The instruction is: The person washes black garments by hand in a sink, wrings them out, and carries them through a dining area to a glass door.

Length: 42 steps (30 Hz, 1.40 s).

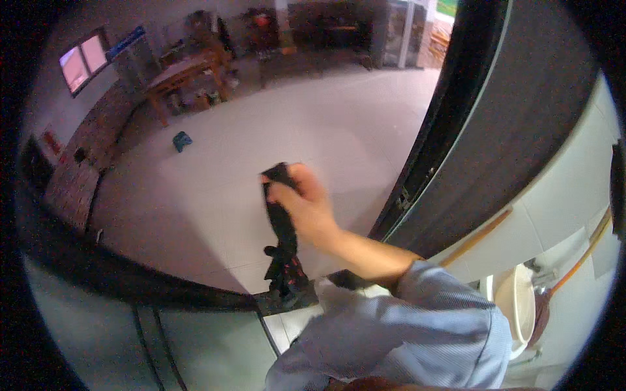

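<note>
My right hand is raised in front of me and closed around a black, limp piece of fabric, perhaps a garment or glove. Its upper end sticks out above my fingers. The rest hangs down and widens into a bunched part with small reddish marks; blur hides its exact kind. Below that dangling end lies the dark door sill. A blue-grey sleeve is pushed up to my forearm. My left hand is out of view.
A dark door stands on the right. Beyond the doorway spread a tiled floor, a crumpled blue-green item and a wooden table. At lower right are a pale basin and a long wooden handle.
</note>
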Available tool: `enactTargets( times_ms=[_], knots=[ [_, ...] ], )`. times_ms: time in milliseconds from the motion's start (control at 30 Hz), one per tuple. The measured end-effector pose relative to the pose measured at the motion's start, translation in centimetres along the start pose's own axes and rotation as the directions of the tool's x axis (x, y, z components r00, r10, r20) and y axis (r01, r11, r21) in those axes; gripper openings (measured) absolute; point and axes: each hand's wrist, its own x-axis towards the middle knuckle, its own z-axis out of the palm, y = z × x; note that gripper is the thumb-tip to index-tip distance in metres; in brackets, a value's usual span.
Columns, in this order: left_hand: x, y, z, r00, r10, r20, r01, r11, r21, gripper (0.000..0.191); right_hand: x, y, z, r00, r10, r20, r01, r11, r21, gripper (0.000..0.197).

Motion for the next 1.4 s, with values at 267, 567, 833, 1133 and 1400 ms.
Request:
enactTargets(
  times_ms=[267,567,833,1133,1400],
  knots=[
    [4.0,3.9,10.1,0.969,0.051,0.242,-0.083,0.989,0.124,0.035,6.7,3.9,0.7,0.939,0.002,0.344,0.081,0.971,-0.226,0.015],
    [2.4,18.7,36.8,0.53,0.391,0.753,-0.612,0.791,0.02,0.038,13.2,8.5,-2.8,0.843,0.043,0.537,0.247,0.855,-0.457,0.019],
    [-1.2,14.9,45.1,0.15,0.069,0.986,-0.739,0.671,0.066,0.022,8.0,8.2,-9.5,0.866,0.105,0.488,0.213,0.808,-0.55,0.022],
    [-3.7,8.0,52.9,-0.002,-0.151,0.989,-0.709,0.697,0.105,0.014,6.2,5.2,-18.1,0.99,0.14,-0.003,-0.12,0.834,-0.539,0.007],
    [-5.1,7.4,61.2,-0.093,0.275,0.957,-0.786,0.57,-0.24,0.02,6.2,5.9,-30.0,0.989,0.141,-0.043,-0.13,0.694,-0.708,0.015]
  ],
)
